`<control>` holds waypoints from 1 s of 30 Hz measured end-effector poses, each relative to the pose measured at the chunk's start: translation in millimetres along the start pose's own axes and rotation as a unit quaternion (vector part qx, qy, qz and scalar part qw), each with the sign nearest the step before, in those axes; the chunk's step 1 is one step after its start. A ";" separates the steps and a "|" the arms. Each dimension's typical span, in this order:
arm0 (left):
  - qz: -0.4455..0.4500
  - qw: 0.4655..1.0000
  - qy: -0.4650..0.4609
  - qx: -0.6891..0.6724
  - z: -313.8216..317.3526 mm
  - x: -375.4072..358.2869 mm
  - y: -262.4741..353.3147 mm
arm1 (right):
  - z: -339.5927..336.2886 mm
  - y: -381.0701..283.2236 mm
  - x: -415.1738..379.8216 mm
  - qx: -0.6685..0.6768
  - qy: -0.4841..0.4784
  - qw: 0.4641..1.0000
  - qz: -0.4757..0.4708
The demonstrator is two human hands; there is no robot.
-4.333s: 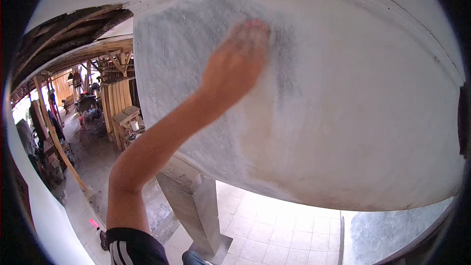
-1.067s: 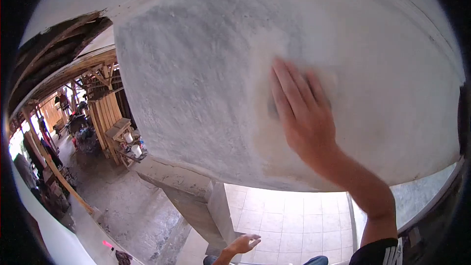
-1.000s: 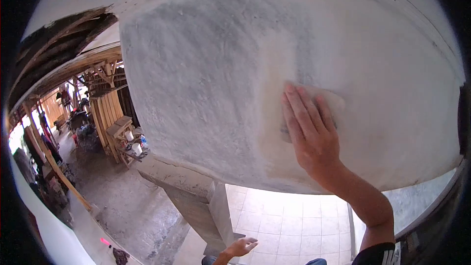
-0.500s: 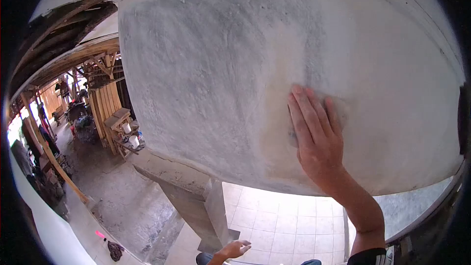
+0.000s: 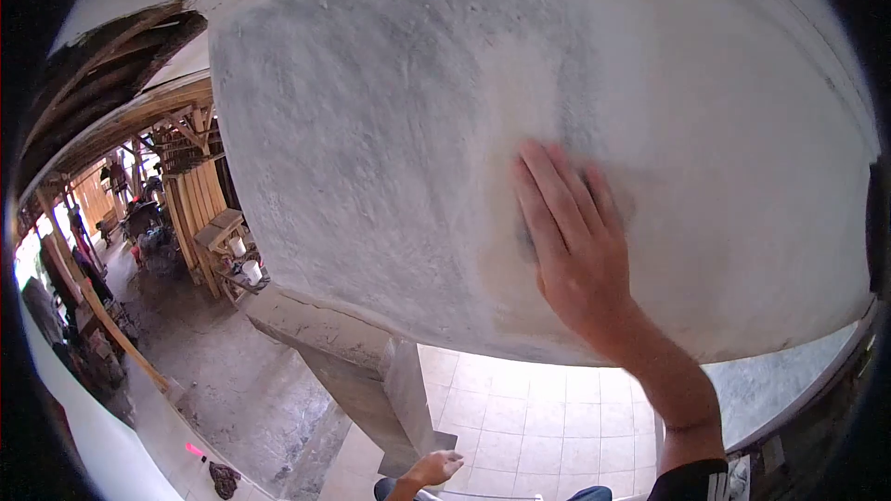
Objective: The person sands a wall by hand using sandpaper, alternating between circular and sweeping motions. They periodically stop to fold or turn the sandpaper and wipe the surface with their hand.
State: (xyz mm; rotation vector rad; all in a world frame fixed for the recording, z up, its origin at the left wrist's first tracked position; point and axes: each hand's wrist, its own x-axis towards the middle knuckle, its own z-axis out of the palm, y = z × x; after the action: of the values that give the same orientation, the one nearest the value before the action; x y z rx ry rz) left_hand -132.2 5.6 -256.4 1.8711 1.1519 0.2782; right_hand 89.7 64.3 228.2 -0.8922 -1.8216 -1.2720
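Note:
My right hand (image 5: 580, 241) lies flat against the upper wall panel (image 5: 371, 148), fingers pointing up. Under the palm and fingers is a thin greyish-brown sheet, which looks like sandpaper (image 5: 624, 204); only its edges show on either side of the hand. The panel is rough and dark grey on the left, smooth and pale on the right, with a beige patch around the hand. Low in the view, my left hand (image 5: 436, 468) hangs away from the wall near the foot of the concrete pillar. Its fingers are loosely stretched and I see nothing in them.
The grey concrete pillar (image 5: 362, 380) stands under the panel's lower edge. Pale floor tiles (image 5: 529, 408) lie below. To the left, a wooden workshop area has a bench with white containers (image 5: 251, 271). A dark bundle with a pink end (image 5: 223, 480) lies at lower left.
My right hand has shifted left and slightly up in the view, still pressed to the panel; it is blurred now. The view has turned a little. My left hand is slightly further left.

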 end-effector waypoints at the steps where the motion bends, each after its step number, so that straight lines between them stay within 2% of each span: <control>1: 0.029 0.999 0.000 0.032 3.2 9.7 2.8 | 3.6 3.2 22.3 0.016 0.023 1.000 -0.009; 5: 0.084 0.996 -0.027 -0.007 0.6 20.9 78.2 | 12.8 7.1 76.7 0.053 0.087 0.994 -0.025; 7: 0.096 0.994 -0.040 -0.038 -5.6 12.5 102.8 | 4.5 3.7 49.7 0.052 0.040 0.998 0.003; 11: 0.099 0.994 -0.008 -0.047 -4.5 -7.0 65.0 | 1.8 -5.3 -16.7 -0.022 -0.022 0.999 -0.009; 14: 0.064 0.998 -0.006 -0.021 -11.4 -9.0 62.2 | 4.4 -7.3 7.3 0.026 0.007 0.999 0.023; 17: 0.093 0.995 -0.017 -0.018 -14.7 4.1 93.2 | 13.6 2.4 63.5 0.015 0.071 0.997 0.002; 20: 0.112 0.993 -0.027 -0.032 -24.0 -0.4 121.7 | 6.7 5.8 65.8 0.016 0.058 0.998 0.000; 22: 0.130 0.991 -0.009 -0.032 -24.7 -7.2 112.2 | 7.2 0.0 27.4 -0.013 0.013 1.000 0.010; 25: 0.098 0.995 -0.007 -0.027 -27.6 -18.2 80.2 | 0.3 -7.6 -23.0 -0.036 -0.055 0.998 0.015; 28: 0.076 0.997 0.007 -0.016 -30.9 -16.6 80.9 | 5.3 -1.7 -5.1 -0.055 -0.033 0.998 -0.007; 30: 0.114 0.993 0.004 -0.023 -27.5 -4.0 99.2 | 3.4 0.8 40.1 -0.012 0.022 1.000 0.008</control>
State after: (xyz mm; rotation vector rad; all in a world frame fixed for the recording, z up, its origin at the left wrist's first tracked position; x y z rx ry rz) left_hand -90.7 1.5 -162.3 1.9639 0.9292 0.4372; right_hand 70.1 73.0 262.2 -0.8847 -1.7652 -1.2955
